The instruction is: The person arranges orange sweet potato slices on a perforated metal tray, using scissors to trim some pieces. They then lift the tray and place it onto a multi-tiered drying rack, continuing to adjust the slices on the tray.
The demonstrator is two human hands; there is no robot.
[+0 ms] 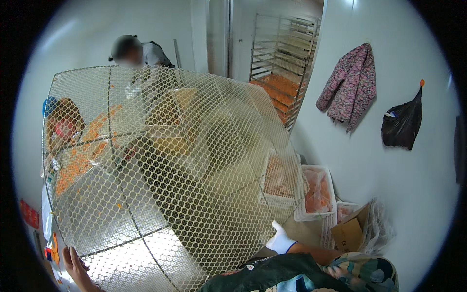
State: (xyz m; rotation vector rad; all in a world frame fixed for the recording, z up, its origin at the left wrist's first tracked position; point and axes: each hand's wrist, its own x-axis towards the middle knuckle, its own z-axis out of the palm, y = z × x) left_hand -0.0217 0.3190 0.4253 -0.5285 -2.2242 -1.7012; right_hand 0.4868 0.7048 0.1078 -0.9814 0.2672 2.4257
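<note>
A large drying screen of pale plastic mesh (219, 175) on a thin rod frame fills most of the view, held up in front of me. My left hand (76, 266), bare, grips its lower left edge. At the lower right edge my right hand (280, 239) holds the screen, in a white glove with a blue cuff and its thumb raised. Through the mesh I see a metal table (113, 197), partly bright with glare. Small orange pieces (78, 162) lie spread on its far left part. An open cardboard box (166, 146) also shows behind the mesh.
Two people work beyond the screen, one at the back (157, 53), one at the left (64, 124). White crates (321, 169) of orange pieces stand at right, beside a carton (348, 233). A tray rack (251, 60) stands behind. A floral jacket (352, 84) and black bag (403, 124) hang on the wall.
</note>
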